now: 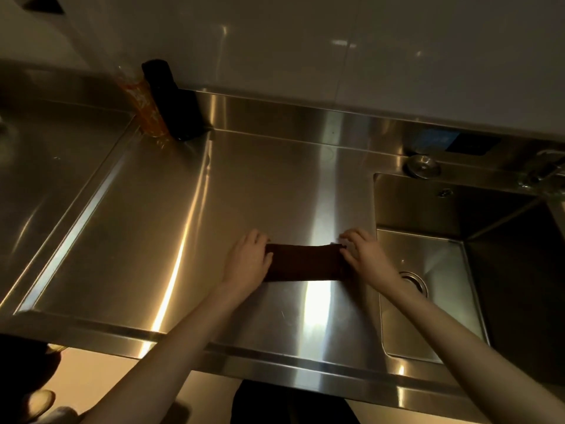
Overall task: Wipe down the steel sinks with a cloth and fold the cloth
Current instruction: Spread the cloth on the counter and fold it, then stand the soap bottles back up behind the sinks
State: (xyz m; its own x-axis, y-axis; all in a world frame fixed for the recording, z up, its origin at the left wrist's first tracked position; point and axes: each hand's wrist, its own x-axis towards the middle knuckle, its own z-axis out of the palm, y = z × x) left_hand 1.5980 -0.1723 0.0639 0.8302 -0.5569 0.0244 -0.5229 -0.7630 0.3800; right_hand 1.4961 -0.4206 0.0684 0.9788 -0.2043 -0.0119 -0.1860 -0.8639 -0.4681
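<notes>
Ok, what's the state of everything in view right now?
cloth: folded into a strip, flat on the counter
left hand: holds the cloth's left end
right hand: fingers pinch its right end
sink: basin looks dry
dark bottle: upright
orange bottle: upright, beside it

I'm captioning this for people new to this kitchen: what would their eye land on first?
First, the dark cloth, lying as a narrow strip on the shiny steel counter, with the left hand and right hand holding its two ends. Next, the deep sink at the right, then the dark bottle beside an orange packet at the back left.
</notes>
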